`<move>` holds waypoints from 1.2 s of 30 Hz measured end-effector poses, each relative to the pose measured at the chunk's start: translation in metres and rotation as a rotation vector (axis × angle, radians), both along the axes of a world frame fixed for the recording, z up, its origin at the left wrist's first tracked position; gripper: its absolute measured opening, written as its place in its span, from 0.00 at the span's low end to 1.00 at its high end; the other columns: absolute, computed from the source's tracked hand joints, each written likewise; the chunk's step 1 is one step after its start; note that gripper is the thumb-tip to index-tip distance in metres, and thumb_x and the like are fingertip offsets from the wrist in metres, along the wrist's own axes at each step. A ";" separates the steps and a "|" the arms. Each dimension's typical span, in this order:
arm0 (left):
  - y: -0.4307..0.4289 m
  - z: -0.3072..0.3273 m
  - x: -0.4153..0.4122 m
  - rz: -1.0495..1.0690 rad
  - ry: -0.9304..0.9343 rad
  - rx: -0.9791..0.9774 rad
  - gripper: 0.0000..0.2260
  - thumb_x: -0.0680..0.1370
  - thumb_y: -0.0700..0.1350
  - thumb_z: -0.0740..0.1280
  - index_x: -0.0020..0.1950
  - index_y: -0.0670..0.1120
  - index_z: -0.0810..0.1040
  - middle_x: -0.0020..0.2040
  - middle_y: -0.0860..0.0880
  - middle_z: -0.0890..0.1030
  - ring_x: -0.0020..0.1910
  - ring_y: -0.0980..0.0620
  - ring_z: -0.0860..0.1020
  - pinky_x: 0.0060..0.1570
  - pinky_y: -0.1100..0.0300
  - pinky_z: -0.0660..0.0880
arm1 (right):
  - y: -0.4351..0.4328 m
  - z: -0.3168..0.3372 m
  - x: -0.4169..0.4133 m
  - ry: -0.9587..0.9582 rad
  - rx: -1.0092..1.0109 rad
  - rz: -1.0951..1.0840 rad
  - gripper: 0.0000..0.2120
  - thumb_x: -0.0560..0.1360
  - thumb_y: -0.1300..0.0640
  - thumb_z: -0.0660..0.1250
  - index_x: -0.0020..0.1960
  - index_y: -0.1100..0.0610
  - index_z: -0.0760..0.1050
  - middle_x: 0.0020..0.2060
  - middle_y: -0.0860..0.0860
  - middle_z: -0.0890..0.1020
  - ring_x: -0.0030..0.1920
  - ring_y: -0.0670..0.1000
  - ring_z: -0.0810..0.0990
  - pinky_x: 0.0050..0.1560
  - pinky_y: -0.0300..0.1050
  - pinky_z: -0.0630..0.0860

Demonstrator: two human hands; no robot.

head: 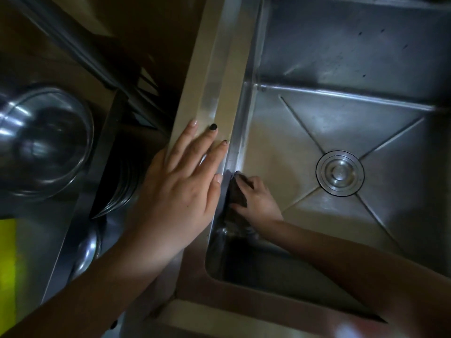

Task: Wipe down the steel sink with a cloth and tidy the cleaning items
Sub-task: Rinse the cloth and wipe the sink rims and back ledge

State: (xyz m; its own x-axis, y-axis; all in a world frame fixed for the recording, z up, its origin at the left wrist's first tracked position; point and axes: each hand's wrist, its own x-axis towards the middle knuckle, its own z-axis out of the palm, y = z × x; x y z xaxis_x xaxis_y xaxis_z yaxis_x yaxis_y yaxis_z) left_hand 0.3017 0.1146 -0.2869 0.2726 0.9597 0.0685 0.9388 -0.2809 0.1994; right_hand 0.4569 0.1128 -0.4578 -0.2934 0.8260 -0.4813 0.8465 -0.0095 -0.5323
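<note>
The steel sink (341, 57) fills the right side of the head view, with a round drain (339, 173) in its creased floor. My right hand (258, 201) is down inside the basin, pressing a dark cloth (237, 193) flat against the left inner wall near the bottom. My left hand (180, 191) lies palm down with fingers spread on the sink's left rim (214, 89), just above the cloth. It holds nothing.
Left of the rim, a lower compartment holds an upturned steel bowl (46, 140), stacked plates on edge (122, 189) and another steel vessel (87, 250). A yellow object (7, 264) shows at the far left edge. The scene is dim.
</note>
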 end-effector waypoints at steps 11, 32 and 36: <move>-0.001 0.002 0.001 -0.003 0.028 -0.008 0.18 0.78 0.45 0.57 0.67 0.43 0.71 0.70 0.45 0.69 0.72 0.45 0.60 0.61 0.44 0.69 | -0.042 -0.012 -0.003 -0.353 0.326 0.308 0.37 0.60 0.41 0.75 0.63 0.60 0.75 0.61 0.56 0.78 0.61 0.59 0.77 0.55 0.50 0.78; 0.000 0.002 0.003 0.006 0.036 0.013 0.18 0.78 0.45 0.56 0.66 0.42 0.72 0.69 0.44 0.70 0.72 0.44 0.62 0.60 0.44 0.70 | 0.088 -0.035 0.011 -0.353 0.398 0.170 0.33 0.73 0.45 0.62 0.72 0.63 0.60 0.69 0.61 0.65 0.70 0.62 0.60 0.68 0.55 0.57; -0.001 0.002 0.002 0.005 0.052 0.003 0.18 0.78 0.44 0.56 0.67 0.43 0.71 0.69 0.44 0.69 0.72 0.44 0.61 0.61 0.43 0.69 | 0.060 -0.033 0.008 -0.331 0.337 0.184 0.34 0.75 0.45 0.60 0.73 0.62 0.58 0.71 0.61 0.61 0.72 0.63 0.56 0.69 0.56 0.57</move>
State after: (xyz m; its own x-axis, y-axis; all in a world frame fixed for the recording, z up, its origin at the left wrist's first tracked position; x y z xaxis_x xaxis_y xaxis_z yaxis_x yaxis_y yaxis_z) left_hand 0.3042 0.1141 -0.2849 0.2711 0.9608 0.0572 0.9493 -0.2768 0.1491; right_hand 0.4650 0.1732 -0.4904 -0.3254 0.9003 -0.2891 0.9419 0.2816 -0.1830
